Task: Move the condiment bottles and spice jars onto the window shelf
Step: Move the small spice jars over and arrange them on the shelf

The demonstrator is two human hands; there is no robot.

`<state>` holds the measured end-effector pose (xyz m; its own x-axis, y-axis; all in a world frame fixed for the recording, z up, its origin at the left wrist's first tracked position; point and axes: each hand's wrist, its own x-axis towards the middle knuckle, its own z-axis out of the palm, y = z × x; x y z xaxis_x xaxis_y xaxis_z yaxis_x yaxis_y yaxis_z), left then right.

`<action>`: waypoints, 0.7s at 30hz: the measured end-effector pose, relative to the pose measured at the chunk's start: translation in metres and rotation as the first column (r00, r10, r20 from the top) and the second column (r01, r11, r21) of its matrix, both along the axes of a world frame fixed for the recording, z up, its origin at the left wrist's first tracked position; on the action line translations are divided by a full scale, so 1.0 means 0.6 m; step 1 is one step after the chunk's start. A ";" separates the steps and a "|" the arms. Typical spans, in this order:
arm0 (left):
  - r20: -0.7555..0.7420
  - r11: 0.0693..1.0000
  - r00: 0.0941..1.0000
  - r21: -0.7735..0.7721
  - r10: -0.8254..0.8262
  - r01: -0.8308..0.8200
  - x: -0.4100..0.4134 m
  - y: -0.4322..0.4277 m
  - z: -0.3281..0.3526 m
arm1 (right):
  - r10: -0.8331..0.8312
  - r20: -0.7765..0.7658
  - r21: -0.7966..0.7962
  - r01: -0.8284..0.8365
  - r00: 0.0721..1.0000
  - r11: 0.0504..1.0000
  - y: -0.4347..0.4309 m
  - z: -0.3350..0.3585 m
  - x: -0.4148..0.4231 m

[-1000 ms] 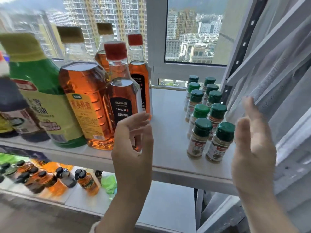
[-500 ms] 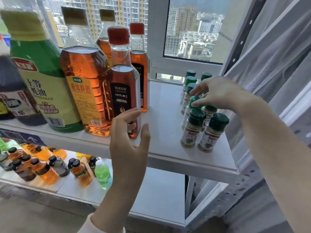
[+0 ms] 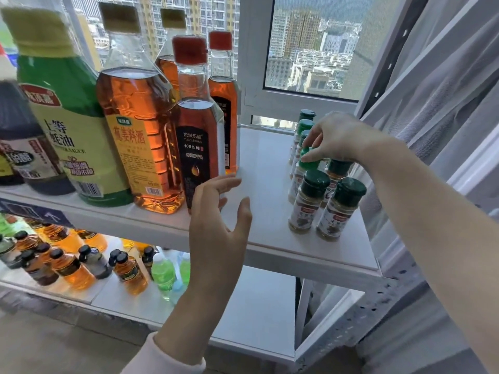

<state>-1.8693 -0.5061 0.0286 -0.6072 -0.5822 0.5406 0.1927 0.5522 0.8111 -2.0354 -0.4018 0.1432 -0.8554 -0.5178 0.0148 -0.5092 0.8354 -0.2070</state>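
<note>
Now, entry for this moment. Right hand (image 3: 340, 139): a second earlier it was spread flat and held clear, near the curtain (image 3: 445, 90) on the right. Half a second earlier it had crossed over the jar cluster. At this reading its fingers were curled down and the thumb and forefinger pinched the bright cap of a green-capped spice jar (image 3: 310, 160), midway along the left row of the spice jars (image 3: 326, 209).

Left hand (image 3: 216, 211): almost unchanged across the three readings. Fingers spread and relaxed, holding nothing, raised just in front of the foot of the red-capped oil bottle (image 3: 198, 147). Contact with the bottle could not be determined.

Location of task items: the spice jars stood upright in two rows on the right part of the window shelf (image 3: 270, 238), running from near edge to far. The condiment bottles stood to the left on the same shelf: the oil bottle, a large amber bottle (image 3: 135, 136) touching it, a green bottle (image 3: 62, 117) further left, and more behind.

Interpretation: the reach had turned into a grip, so one jar was about to be shifted or straightened. As it already stood on the shelf, I judged this a tidying step late in the task, not a fresh transfer.

Risk: the jars stood close together, so a sideways pull could tip a neighbour.

Open item: several small bottles (image 3: 73, 268) stood on the lower shelf (image 3: 256, 314). Whether they belonged to the task, I could not say.
</note>
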 end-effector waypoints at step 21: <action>-0.134 0.967 0.962 -0.061 0.239 -0.249 -0.030 -0.060 -0.023 | 0.205 -0.004 -0.483 -0.181 0.979 0.857 -0.096 0.064 0.008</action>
